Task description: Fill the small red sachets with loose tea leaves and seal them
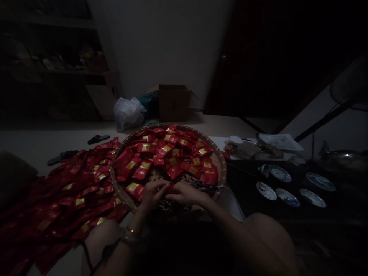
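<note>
A round woven basket tray [221, 163] in front of me holds several red packets with gold labels [145, 165]. Both my hands meet over its near edge. My left hand [153, 194] and my right hand [185, 193] pinch one small red packet [171, 188] between their fingertips. A bracelet sits on my left wrist. A dark thin tool [205, 186] lies on the tray just right of my right hand. The room is dim, so fine detail in the fingers is hard to see.
A big heap of the same red packets [74, 191] spreads over the floor to the left. Small blue-patterned dishes [280, 173] lie on a dark surface at right. A cardboard box [174, 101], a plastic bag [128, 112] and sandals [98, 138] sit farther back.
</note>
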### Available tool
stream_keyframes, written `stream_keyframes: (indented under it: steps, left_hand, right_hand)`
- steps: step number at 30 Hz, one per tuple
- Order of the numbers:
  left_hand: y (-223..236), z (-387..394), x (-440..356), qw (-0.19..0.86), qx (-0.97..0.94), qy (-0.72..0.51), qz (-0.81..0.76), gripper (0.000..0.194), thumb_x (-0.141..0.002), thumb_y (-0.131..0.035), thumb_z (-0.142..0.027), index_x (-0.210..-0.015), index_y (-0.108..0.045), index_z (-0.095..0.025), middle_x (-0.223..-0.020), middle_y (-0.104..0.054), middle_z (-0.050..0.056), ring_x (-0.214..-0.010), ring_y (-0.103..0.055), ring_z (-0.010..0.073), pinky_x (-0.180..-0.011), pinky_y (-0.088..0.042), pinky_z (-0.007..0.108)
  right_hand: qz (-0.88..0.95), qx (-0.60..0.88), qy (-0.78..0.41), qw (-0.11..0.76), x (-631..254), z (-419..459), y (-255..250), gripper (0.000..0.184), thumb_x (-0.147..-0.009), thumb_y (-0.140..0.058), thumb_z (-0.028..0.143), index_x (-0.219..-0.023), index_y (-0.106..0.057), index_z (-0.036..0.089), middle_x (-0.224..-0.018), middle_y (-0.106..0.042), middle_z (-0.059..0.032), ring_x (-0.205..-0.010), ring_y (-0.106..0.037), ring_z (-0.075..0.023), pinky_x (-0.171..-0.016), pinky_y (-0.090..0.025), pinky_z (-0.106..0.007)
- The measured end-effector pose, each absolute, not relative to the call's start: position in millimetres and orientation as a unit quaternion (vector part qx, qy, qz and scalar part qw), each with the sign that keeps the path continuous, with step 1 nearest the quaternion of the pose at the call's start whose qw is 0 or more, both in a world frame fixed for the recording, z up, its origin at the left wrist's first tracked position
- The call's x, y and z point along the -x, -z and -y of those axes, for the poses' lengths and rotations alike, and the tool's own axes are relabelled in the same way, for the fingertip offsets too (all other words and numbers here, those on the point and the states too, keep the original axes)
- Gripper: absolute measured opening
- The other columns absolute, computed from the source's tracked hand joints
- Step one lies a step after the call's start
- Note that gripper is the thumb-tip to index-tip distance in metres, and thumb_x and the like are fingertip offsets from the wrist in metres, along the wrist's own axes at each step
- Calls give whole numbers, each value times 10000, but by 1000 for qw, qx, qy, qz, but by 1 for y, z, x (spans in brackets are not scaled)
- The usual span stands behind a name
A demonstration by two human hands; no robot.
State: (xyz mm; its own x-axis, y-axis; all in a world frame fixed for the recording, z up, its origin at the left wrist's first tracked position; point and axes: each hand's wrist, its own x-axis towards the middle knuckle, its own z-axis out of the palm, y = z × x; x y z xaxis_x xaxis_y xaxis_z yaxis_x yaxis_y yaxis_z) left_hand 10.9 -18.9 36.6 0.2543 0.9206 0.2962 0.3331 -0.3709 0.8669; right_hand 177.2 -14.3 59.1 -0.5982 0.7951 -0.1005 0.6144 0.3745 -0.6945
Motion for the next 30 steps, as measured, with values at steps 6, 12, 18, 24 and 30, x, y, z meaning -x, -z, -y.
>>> stream_keyframes:
  steps: [6, 12, 18, 24, 30]
  left_hand:
    - [-29, 16, -12, 335, -697, -439, -458, 265, -794, -562, -395, -792, -733, -193, -826, -747, 66, -768, -663, 211, -731, -492, 285]
    - [-31, 14, -14, 411, -690, -392, -449, 286, -802, -526, -379, -847, -723, -177, -871, -738, 70, -818, -652, 206, -754, -487, 278]
    - [-38, 12, -11, 463, -704, -294, -451, 382, -810, -469, -422, -1025, -680, -187, -1014, -705, 64, -971, -608, 229, -851, -466, 308]
    - [-30, 4, -8, 513, -686, -281, -434, 383, -772, -469, -464, -815, -700, -161, -798, -699, 42, -819, -608, 218, -743, -484, 286]
    - [-28, 1, -3, 515, -664, -299, -452, 337, -681, -562, -423, -839, -686, -153, -837, -708, 47, -843, -605, 237, -762, -486, 308]
  right_hand:
    - [750, 431, -468, 180, -183, 13, -43, 276, -806, -556, 320, -605, -540, 132, -516, -344, 65, -493, -313, -62, -466, -240, -182]
    - [824, 439, -347, 93, -182, 15, -58, 258, -858, -521, 308, -675, -603, 146, -573, -507, 26, -568, -448, -102, -581, -346, -211]
    - [864, 400, -303, 34, -181, 12, -67, 323, -916, -427, 302, -687, -607, 164, -612, -587, 3, -671, -545, -154, -863, -380, -367]
    - [895, 330, -297, 40, -180, 9, -81, 353, -906, -456, 276, -581, -538, 165, -491, -494, 54, -577, -534, -118, -964, -338, -420]
    - [924, 296, -235, 49, -179, 13, -101, 201, -813, -618, 296, -666, -562, 169, -580, -575, 42, -610, -564, -133, -990, -311, -465]
